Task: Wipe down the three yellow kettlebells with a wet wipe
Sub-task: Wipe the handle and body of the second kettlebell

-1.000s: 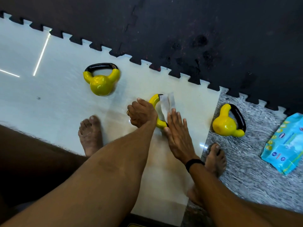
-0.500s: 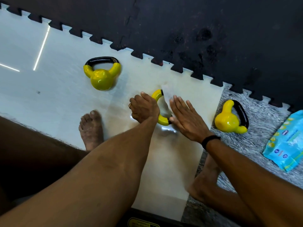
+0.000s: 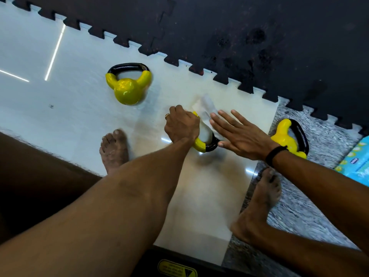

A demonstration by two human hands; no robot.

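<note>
Black puzzle mat (image 3: 259, 37) is bordering the white tile floor (image 3: 60, 108), where all 3 kettlebells are lying. Left kettlebell (image 3: 127, 90) and right kettlebell (image 3: 284, 137) are sitting untouched. Left hand (image 3: 182, 126) is gripping the middle kettlebell (image 3: 200, 145) while right hand (image 3: 237, 134), fingers straight and spread, is pressing the wet wipe (image 3: 205, 108) on it.

middle kettlebell (image 3: 199, 145) body hidden under left hand (image 3: 182, 126), wipes pack (image 3: 357, 164) cut off

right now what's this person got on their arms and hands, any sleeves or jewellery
Both forearms are bare, no sleeves in view. The left hand has a gold-coloured ring on one finger. The right hand wears no ring that shows; a black band circles that wrist. No gloves on either.
</note>
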